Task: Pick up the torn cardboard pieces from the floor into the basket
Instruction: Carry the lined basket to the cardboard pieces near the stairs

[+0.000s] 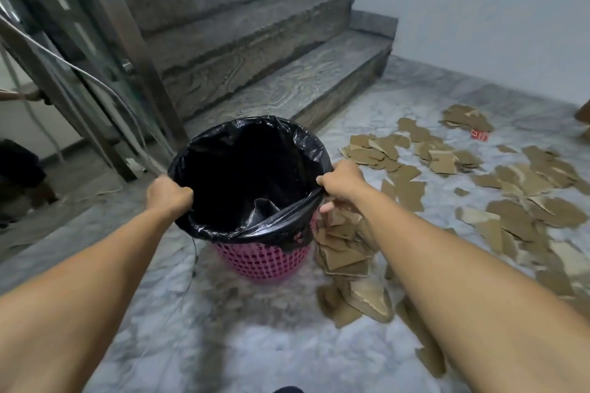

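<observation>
Both hands (pixel 255 193) on basket (pixel 265 260) rim.

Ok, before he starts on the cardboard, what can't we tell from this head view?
- Bottom of the black liner: too dark to show any contents.
- Pink basket: upper part covered by the liner.
- Right hand fingers: curled out of sight behind the liner edge.
- Cardboard pieces: spread is cut off by the right frame edge.
- Left hand: fingertips buried in liner.

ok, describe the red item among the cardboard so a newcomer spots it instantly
Start at the stone stairs and look right across the marble floor to the cardboard pieces. At the far edge of that spread, near the white wall, lies a small red scrap. It is the only red thing among plain brown pieces.
</observation>
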Demonstrator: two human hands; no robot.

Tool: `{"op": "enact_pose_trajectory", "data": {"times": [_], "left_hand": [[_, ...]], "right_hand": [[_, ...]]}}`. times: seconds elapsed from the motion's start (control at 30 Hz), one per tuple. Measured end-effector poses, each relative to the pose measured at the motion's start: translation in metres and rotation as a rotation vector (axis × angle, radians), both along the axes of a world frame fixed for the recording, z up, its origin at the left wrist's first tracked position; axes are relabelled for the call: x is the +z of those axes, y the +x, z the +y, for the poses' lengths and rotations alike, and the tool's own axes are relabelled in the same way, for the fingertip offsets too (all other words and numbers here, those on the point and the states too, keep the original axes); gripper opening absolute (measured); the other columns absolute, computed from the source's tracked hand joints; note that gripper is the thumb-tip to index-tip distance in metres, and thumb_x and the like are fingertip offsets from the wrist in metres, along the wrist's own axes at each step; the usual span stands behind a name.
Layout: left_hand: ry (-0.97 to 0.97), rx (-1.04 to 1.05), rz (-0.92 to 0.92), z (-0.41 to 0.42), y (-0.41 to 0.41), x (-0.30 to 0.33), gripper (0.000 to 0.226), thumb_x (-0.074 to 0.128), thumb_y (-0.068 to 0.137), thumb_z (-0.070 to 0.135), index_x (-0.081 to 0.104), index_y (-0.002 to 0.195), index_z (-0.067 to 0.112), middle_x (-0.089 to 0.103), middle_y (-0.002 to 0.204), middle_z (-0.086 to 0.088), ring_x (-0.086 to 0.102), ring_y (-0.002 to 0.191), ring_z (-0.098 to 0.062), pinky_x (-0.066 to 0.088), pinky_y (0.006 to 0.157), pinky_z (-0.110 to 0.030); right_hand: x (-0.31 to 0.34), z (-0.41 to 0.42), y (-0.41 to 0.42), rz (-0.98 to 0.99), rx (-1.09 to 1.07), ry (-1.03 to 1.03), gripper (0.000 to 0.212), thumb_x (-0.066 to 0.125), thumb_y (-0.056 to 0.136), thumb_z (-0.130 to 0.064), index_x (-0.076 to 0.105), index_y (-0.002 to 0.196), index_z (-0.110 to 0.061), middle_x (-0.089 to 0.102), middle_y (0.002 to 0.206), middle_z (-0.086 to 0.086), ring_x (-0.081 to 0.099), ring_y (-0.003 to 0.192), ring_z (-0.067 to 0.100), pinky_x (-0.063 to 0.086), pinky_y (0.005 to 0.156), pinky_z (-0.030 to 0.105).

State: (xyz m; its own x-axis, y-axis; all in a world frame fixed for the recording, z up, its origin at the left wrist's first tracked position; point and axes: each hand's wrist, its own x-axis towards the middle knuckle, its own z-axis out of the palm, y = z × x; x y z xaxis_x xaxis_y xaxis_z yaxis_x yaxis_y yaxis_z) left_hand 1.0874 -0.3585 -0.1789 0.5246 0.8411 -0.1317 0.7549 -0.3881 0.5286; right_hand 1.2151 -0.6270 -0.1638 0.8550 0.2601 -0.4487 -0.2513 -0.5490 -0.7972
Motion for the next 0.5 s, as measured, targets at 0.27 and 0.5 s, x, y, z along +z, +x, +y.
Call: {"op": "enact_pose_trajectory", "data": {"times": [0.27, 0.5], "left_hand": [[0.382, -0.155, 0.063, -0.044, -0.014, 0.022, 0.048, 0.063, 0.081, 0.033, 0.059, 0.122, 0.008, 0.053, 0.126, -0.021, 0.044, 0.122, -0.038, 0.039, 0.101, -0.043], [0.249, -0.465, -0.339, -0.138, 0.009, 0.047, 0.017, 0.064, 0.081, 0.031, 0.071, 0.086, 0.016, 0.066, 0.077, 0.000, 0.063, 0.080, -0.021, 0.051, 0.075, -0.031]], "right_hand": [[0.001, -0.032, -0.019, -0.020, -0.011, 0.050, 0.029, 0.060, 0.091, -0.028, 0.052, 0.105, -0.003, 0.060, 0.086, 0.011, 0.062, 0.070, 0.028, 0.061, 0.069, 0.053], [-0.018, -0.109, -0.018, 0.067, -0.014, -0.021, 0.044, 0.059, 0.094, -0.032, 0.048, 0.125, -0.001, 0.054, 0.094, 0.009, 0.062, 0.075, 0.023, 0.061, 0.066, 0.046]]}}
